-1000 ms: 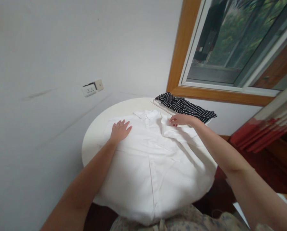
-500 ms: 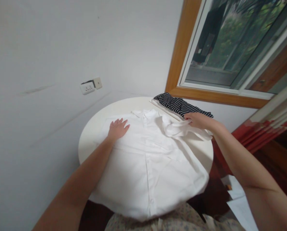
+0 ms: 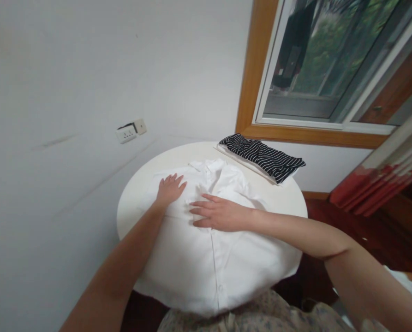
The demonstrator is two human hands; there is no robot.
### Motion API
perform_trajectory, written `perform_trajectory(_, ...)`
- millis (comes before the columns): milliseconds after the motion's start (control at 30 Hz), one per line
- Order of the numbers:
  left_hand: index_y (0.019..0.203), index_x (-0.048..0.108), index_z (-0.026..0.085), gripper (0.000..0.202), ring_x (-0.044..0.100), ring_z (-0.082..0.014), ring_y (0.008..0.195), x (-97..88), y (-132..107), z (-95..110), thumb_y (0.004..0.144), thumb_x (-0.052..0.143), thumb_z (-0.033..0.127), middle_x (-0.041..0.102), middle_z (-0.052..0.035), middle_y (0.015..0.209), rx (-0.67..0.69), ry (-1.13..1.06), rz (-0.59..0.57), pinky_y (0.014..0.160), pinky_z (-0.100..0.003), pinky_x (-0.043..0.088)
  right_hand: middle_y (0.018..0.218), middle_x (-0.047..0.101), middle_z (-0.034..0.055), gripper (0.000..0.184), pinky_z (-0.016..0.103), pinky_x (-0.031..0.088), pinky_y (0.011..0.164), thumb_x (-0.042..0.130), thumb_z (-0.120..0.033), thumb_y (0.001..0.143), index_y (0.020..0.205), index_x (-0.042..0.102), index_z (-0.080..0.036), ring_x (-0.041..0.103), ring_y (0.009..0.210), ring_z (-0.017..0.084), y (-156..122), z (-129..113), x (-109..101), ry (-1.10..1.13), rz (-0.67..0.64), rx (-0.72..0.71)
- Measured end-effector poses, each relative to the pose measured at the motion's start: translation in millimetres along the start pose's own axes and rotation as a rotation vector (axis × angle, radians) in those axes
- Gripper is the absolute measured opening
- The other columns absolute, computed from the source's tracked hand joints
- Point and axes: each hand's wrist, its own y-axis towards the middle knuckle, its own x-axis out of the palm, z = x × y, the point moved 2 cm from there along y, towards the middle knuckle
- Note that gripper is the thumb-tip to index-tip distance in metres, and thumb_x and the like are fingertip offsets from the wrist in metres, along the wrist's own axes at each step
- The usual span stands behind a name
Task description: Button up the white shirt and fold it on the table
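Note:
A white button-up shirt (image 3: 185,258) lies spread over a round white table, its collar toward the wall and its hem hanging over the near edge. My left hand (image 3: 171,189) rests flat on the left chest of the shirt, fingers spread. Across the middle of the shirt lies my right hand (image 3: 219,212), palm down with fingers apart, on a sleeve folded inward over the front. Part of that folded sleeve is hidden beneath the right hand. Bunched cloth shows between the collar and the right hand.
The round table (image 3: 136,184) stands against a white wall with a socket (image 3: 127,134). At its far right lies a folded black-and-white striped garment (image 3: 261,157) on white cloth. Beyond are a wood-framed window (image 3: 316,133) and a red-and-white curtain (image 3: 368,180).
My right hand has carried the shirt's right-side sleeve inward from the table's right edge, let go of it, and now lies flat on it. The left hand has stayed in place.

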Motion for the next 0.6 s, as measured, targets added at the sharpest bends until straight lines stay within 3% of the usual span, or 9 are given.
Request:
perform_trajectory(133, 0.142, 0.052, 0.020, 0.057, 0.036, -0.0336, 0.141, 4.3, 2, -3, 0.096, 0.035, 0.049, 0.044, -0.0152, 0.151, 0.011, -0.043, 0.046, 0.114, -0.056, 0.023, 0.155, 0.036, 0.0117, 0.055, 0.051, 0.014, 0.119, 0.059, -0.035, 0.093, 0.144, 0.044, -0.024, 0.025, 0.145, 0.026, -16, 15, 4, 0.080, -0.004, 0.200)
perform_trajectory(233, 0.134, 0.059, 0.017, 0.054, 0.044, -0.0327, 0.135, 0.7, 3, -4, 0.095, 0.038, 0.047, 0.052, -0.0164, 0.144, 0.040, -0.100, 0.090, 0.113, -0.053, 0.028, 0.154, 0.038, 0.0143, 0.068, 0.052, 0.019, 0.117, 0.063, -0.044, 0.090, 0.149, 0.037, -0.023, 0.030, 0.142, 0.029, -34, 44, 9, 0.119, -0.046, 0.448)
perform_trajectory(433, 0.112, 0.071, 0.020, 0.045, 0.059, -0.0225, 0.113, -31.0, -2, 18, 0.096, 0.037, 0.046, 0.071, -0.0084, 0.116, 0.387, -0.429, 0.135, 0.105, -0.040, 0.040, 0.125, 0.058, 0.0168, 0.052, 0.039, 0.044, 0.095, 0.064, -0.041, 0.088, 0.131, 0.053, -0.015, 0.056, 0.115, 0.030, -67, 93, 33, 0.231, -0.261, 1.034)
perform_trajectory(500, 0.111, 0.071, 0.020, 0.047, 0.061, -0.0222, 0.109, -40.0, -6, 32, 0.096, 0.038, 0.050, 0.072, -0.0083, 0.111, 0.451, -0.532, 0.081, 0.103, -0.039, 0.042, 0.124, 0.058, 0.0154, 0.050, 0.035, 0.045, 0.090, 0.065, -0.041, 0.085, 0.127, 0.055, -0.016, 0.059, 0.109, 0.028, -74, 96, 42, 0.333, -0.296, 1.120)
perform_trajectory(600, 0.118, 0.067, 0.021, 0.050, 0.057, -0.0229, 0.116, -48.0, -12, 50, 0.092, 0.044, 0.057, 0.068, -0.0096, 0.122, 0.524, -0.656, -0.042, 0.106, -0.039, 0.039, 0.127, 0.057, 0.0146, 0.056, 0.032, 0.043, 0.089, 0.066, -0.032, 0.081, 0.132, 0.048, -0.017, 0.059, 0.110, 0.027, -83, 94, 53, 0.422, -0.281, 1.153)
